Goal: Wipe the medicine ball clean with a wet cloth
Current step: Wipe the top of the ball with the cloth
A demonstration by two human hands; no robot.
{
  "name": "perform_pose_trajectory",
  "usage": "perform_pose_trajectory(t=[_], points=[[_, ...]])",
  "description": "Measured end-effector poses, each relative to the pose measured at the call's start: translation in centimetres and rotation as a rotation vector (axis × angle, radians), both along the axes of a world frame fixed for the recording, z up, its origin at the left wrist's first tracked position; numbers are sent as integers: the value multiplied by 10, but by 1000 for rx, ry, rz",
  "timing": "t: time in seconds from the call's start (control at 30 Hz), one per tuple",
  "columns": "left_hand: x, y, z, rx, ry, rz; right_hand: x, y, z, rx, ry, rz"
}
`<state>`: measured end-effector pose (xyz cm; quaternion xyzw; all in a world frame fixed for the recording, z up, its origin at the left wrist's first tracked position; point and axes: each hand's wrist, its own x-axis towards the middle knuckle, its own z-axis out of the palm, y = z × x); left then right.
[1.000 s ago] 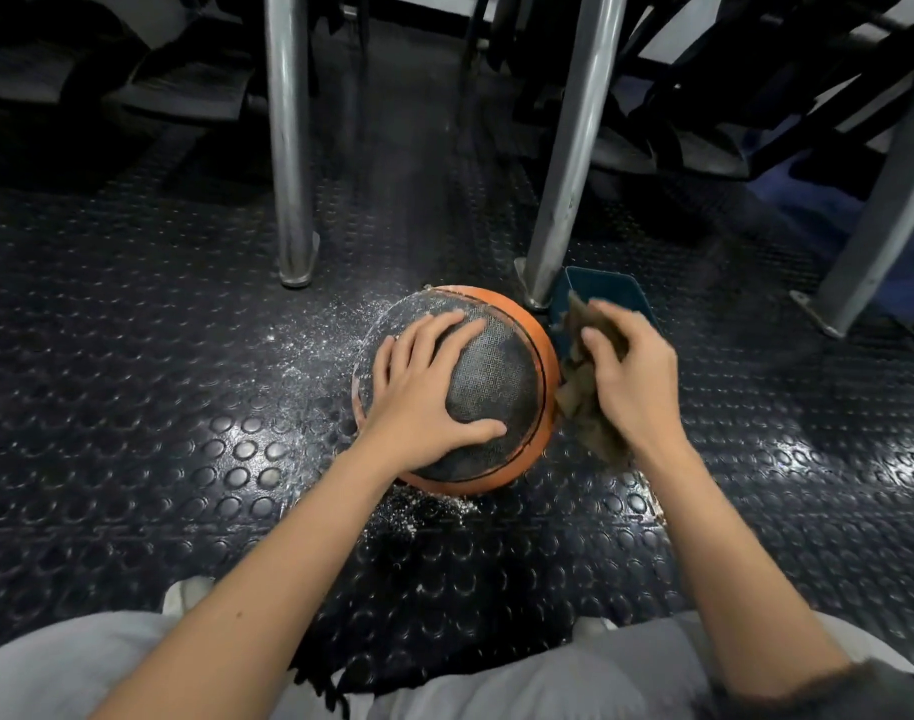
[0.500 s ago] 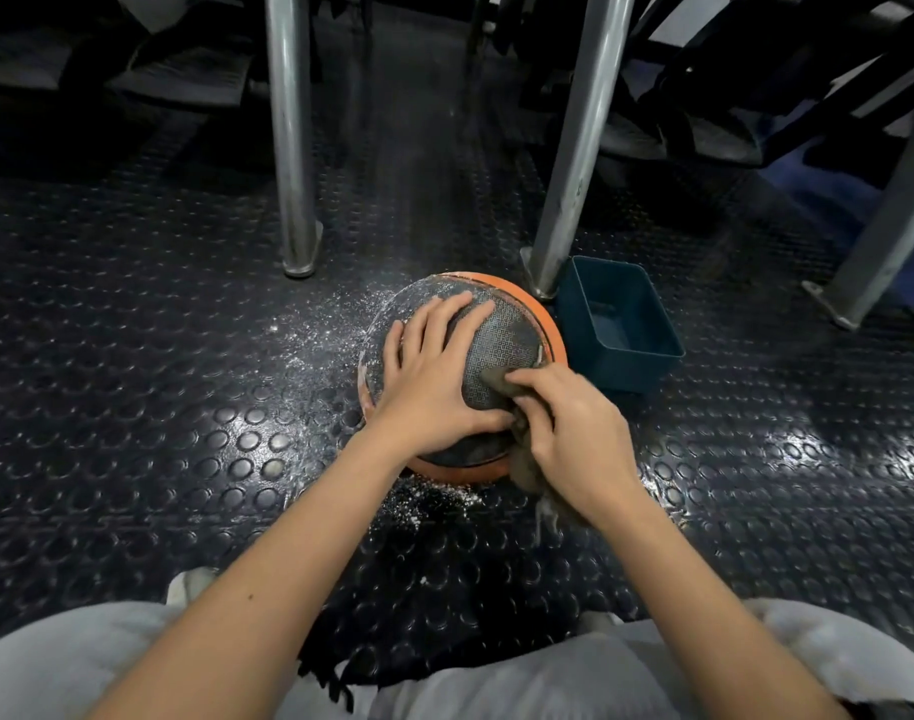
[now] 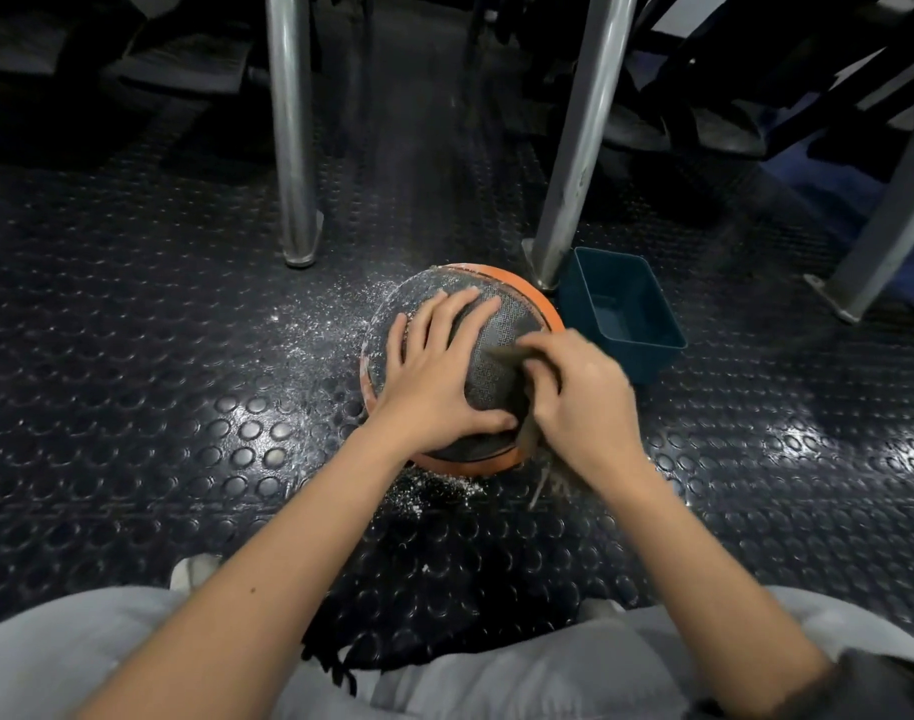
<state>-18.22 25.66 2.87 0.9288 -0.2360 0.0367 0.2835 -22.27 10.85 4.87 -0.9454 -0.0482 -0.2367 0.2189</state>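
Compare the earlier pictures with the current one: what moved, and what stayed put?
The right hand, gripping the cloth, moved left from over the blue tub onto the right side of the medicine ball. The left hand stayed spread on top; ball and tub kept their places.

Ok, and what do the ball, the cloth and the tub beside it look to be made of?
Medicine ball: probably rubber, matte, with a fine grid texture on its dark panel and orange edges. Cloth: brownish fabric, limp, loose threads hanging. Tub: likely plastic, smooth teal moulded walls.
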Motion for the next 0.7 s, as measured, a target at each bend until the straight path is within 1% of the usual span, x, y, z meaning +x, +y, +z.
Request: perform_pose_trajectory(t=[0.17, 0.3, 0.37, 0.43, 0.5, 0.6, 0.7], points=[[3, -3, 0, -16, 7, 21, 37, -14, 16, 52, 80, -152], [6, -4, 0, -38, -1, 27, 6, 4, 2, 44, 32, -94], [6, -4, -1, -52, -10, 25, -15, 16, -7, 10, 46, -24], [6, -3, -2, -55, -8, 24, -16, 13, -6, -12, 47, -3], [6, -2, -1, -46, 4, 26, 5, 2, 5, 23, 47, -63], [6, -3, 1, -32, 17, 24, 34, -11, 19, 40, 105, -166], [7, -2, 0, -41, -4, 33, 22, -4, 12, 42, 74, -151]])
